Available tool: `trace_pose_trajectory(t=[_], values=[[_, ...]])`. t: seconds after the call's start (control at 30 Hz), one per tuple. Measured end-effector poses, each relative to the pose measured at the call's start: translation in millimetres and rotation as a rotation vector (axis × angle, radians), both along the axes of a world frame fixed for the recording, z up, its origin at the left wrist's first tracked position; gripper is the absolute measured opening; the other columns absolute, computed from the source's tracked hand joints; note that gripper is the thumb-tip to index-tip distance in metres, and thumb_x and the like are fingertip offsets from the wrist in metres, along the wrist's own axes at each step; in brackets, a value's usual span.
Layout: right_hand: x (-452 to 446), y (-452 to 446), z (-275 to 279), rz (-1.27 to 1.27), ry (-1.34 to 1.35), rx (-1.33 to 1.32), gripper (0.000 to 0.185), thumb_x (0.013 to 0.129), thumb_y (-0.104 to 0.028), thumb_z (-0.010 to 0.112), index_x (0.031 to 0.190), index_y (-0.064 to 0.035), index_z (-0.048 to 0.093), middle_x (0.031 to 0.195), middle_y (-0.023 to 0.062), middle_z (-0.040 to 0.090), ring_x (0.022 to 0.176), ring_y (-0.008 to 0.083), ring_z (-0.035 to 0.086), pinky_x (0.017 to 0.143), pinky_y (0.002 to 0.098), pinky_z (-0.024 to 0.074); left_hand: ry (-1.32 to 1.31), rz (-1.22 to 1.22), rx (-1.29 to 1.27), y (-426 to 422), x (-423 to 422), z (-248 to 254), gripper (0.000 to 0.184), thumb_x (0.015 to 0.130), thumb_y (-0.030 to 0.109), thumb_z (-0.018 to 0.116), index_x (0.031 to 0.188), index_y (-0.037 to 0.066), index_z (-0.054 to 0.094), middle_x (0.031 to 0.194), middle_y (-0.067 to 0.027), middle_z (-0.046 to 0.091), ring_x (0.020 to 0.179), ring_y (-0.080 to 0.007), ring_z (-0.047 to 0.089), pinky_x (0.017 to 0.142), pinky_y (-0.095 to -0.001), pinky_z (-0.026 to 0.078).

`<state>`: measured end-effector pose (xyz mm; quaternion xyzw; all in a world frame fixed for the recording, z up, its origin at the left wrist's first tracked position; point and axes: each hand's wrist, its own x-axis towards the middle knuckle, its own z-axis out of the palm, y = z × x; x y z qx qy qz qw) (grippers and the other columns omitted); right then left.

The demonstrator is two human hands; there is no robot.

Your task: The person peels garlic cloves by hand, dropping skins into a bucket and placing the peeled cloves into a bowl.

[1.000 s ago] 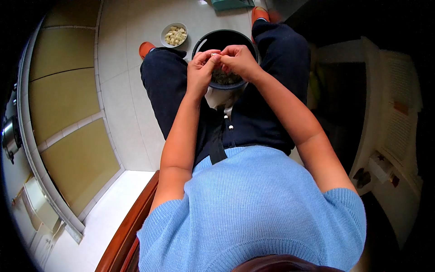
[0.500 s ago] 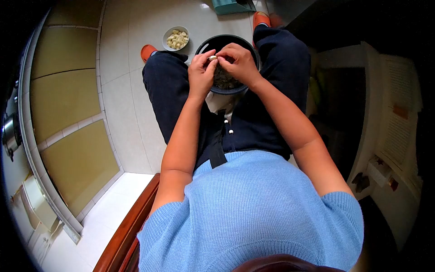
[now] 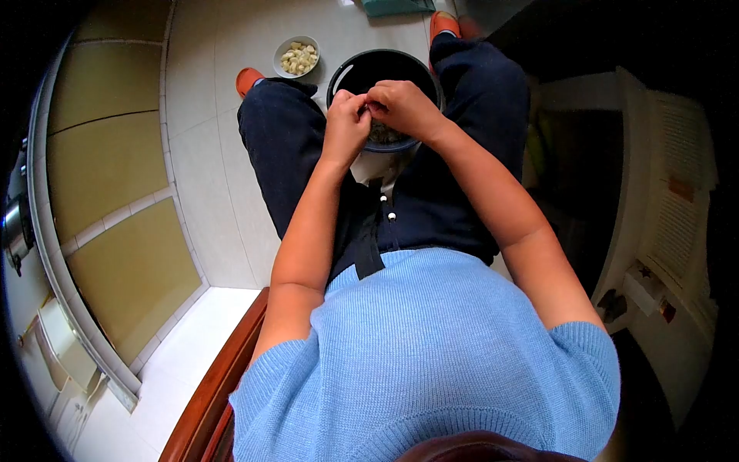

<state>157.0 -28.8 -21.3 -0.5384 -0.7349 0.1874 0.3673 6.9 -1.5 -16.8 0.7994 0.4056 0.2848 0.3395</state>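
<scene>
Both hands meet over a dark bucket (image 3: 389, 65) that stands on the pale tiled floor (image 3: 208, 192) between the person's knees. The left hand (image 3: 348, 123) is above the side of the rim nearer the left leg; the right hand (image 3: 404, 108) reaches across the middle of the opening, its back upward. The fingers of both hands are bent and narrow, the tips drawn together and touching or almost touching. They hide whatever lies between them, so I cannot tell whether either hand holds a small piece. Inside the bucket, below the hands, lie dark, loose scraps (image 3: 386, 132), too dim to name.

Just beside the bucket, a white bowl (image 3: 289, 75) sits on the floor, closer than the bucket to the floor's left edge, which runs along the tan cupboard doors (image 3: 108, 162). The bowl holds a heap of pale cloves (image 3: 298, 57), which look like peeled garlic. An orange shoe (image 3: 248, 80) is near the bowl, at the end of the left leg. Farther out on the floor, past the bucket, is a teal dustpan (image 3: 396, 6), partly cut off by the view.
</scene>
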Motion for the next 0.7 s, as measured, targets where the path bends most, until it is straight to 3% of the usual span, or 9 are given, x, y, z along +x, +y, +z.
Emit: trace_pose_trajectory(t=[0.17, 0.27, 0.3, 0.33, 0.37, 0.4, 0.47, 0.7], values=[[-1.3, -2.2, 6.8, -0.032, 0.032, -0.059, 0.012, 0.067, -0.012, 0.061, 0.071, -0.002, 0.057, 0.072, 0.0142, 0.057, 0.072, 0.033, 0.058, 0.063, 0.0398, 0.0472, 0.016, -0.035, 0.055, -3.4, 1.3, 3.9, 0.019, 0.07, -0.002, 0.057, 0.089, -0.002, 0.061, 0.075, -0.0129, 0.052, 0.071, -0.0274, 0.053, 0.063, -0.0338, 0.043], [1.4, -1.7, 5.2, -0.026, 0.086, -0.078, 0.012, 0.068, -0.012, 0.062, 0.073, -0.0011, 0.06, 0.072, 0.0143, 0.059, 0.069, 0.0295, 0.06, 0.062, 0.0356, 0.0479, 0.008, -0.023, 0.117, -6.7, -0.7, 1.3, 0.02, 0.071, -0.001, 0.058, 0.091, -0.002, 0.061, 0.075, -0.0124, 0.052, 0.07, -0.0257, 0.055, 0.063, -0.0327, 0.044], [3.1, 0.2, 1.7, -0.012, 0.25, -0.161, 0.013, 0.069, -0.012, 0.062, 0.076, -0.0008, 0.061, 0.072, 0.0137, 0.06, 0.068, 0.0257, 0.061, 0.062, 0.0331, 0.048, 0.008, -0.024, 0.117, -7.2, -1.5, 4.9, 0.02, 0.071, -0.001, 0.058, 0.091, -0.002, 0.061, 0.075, -0.0124, 0.052, 0.07, -0.0257, 0.055, 0.063, -0.0327, 0.044], [4.3, 2.0, -1.6, 0.003, 0.413, -0.243, 0.014, 0.071, -0.012, 0.062, 0.078, -0.0006, 0.063, 0.072, 0.0132, 0.061, 0.066, 0.022, 0.061, 0.061, 0.0305, 0.0481, -0.013, 0.011, 0.044, -6.6, -3.3, 9.0, 0.021, 0.072, 0.0, 0.06, 0.093, -0.002, 0.06, 0.077, -0.0113, 0.054, 0.071, -0.0227, 0.057, 0.064, -0.0302, 0.045], [4.5, 2.7, -4.8, -0.01, 0.549, -0.333, 0.015, 0.074, -0.012, 0.063, 0.082, -0.0001, 0.064, 0.071, 0.0087, 0.063, 0.065, 0.0127, 0.06, 0.062, 0.0258, 0.0476, -0.033, 0.047, -0.029, -5.3, -4.3, 13.2, 0.022, 0.073, 0.001, 0.061, 0.094, -0.002, 0.059, 0.08, -0.0103, 0.056, 0.072, -0.0196, 0.059, 0.065, -0.0278, 0.046], [4.8, 2.7, -3.4, -0.007, 0.549, -0.332, 0.015, 0.074, -0.012, 0.063, 0.082, -0.0001, 0.064, 0.071, 0.0087, 0.063, 0.065, 0.0127, 0.06, 0.062, 0.0258, 0.0476, -0.151, 0.105, -0.21, -4.2, -4.0, 14.7, 0.023, 0.075, 0.003, 0.064, 0.097, -0.002, 0.059, 0.087, -0.0072, 0.059, 0.077, -0.0129, 0.06, 0.07, -0.0238, 0.047], [6.2, 2.3, -0.9, -0.032, 0.696, -0.441, 0.008, 0.081, -0.007, 0.06, 0.083, 0.0003, 0.061, 0.076, 0.0008, 0.061, 0.07, 0.0061, 0.057, 0.064, 0.0198, 0.0465, -0.317, 0.131, -0.425, -0.9, -3.8, 18.4, 0.022, 0.077, 0.004, 0.065, 0.098, -0.001, 0.059, 0.091, -0.0049, 0.061, 0.08, -0.0101, 0.059, 0.074, -0.0227, 0.047], [1.5, 3.6, -4.7, -0.08, 0.742, -0.462, 0.013, 0.081, -0.011, 0.062, 0.087, 0.0, 0.06, 0.075, 0.0, 0.06, 0.067, 0.0059, 0.056, 0.061, 0.0191, 0.0465, -0.344, 0.121, -0.471, 0.7, -4.6, 11.4, 0.02, 0.078, 0.004, 0.064, 0.098, 0.0, 0.059, 0.088, -0.003, 0.062, 0.079, -0.0089, 0.059, 0.074, -0.0219, 0.047]])
